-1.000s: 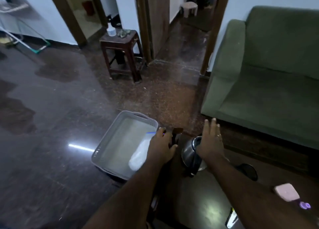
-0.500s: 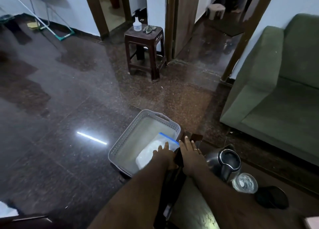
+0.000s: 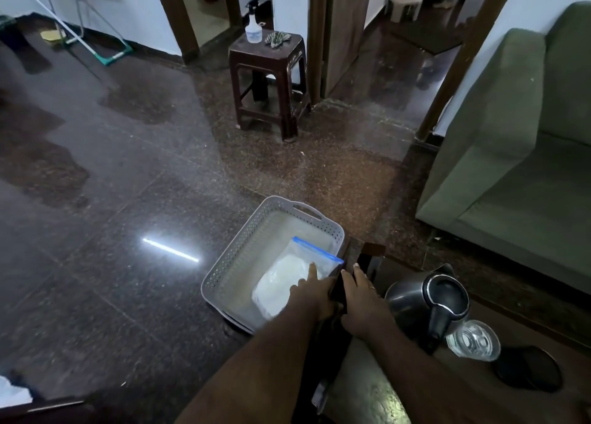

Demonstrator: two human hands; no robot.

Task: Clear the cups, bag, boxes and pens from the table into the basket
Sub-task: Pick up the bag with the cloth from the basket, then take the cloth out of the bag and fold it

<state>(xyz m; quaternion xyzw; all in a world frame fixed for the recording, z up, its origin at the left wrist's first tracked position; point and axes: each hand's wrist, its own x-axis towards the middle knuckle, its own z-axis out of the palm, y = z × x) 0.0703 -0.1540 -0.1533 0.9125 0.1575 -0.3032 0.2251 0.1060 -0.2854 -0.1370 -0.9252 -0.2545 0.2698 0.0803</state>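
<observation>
A grey perforated basket (image 3: pixel 243 251) stands on the floor against the left edge of the dark table (image 3: pixel 367 388). Inside it lies a clear zip bag (image 3: pixel 287 279) with a blue seal strip and white contents. My left hand (image 3: pixel 315 292) reaches over the basket's near right corner, its fingers stretched out and touching the bag. My right hand (image 3: pixel 359 305) lies beside it on the table's dark left rim, holding nothing I can make out. A clear glass cup (image 3: pixel 473 340) stands on the table to the right, next to a black round thing (image 3: pixel 527 372).
A steel kettle (image 3: pixel 428 299) stands on the table just right of my right hand. A green sofa (image 3: pixel 518 155) fills the right side. A brown stool (image 3: pixel 271 81) with a spray bottle (image 3: pixel 253 23) stands beyond the basket on the polished dark floor.
The bag has gone from my left hand down into the basket. My right hand has moved left from the kettle to the table's rim beside my left hand. The camera has turned left.
</observation>
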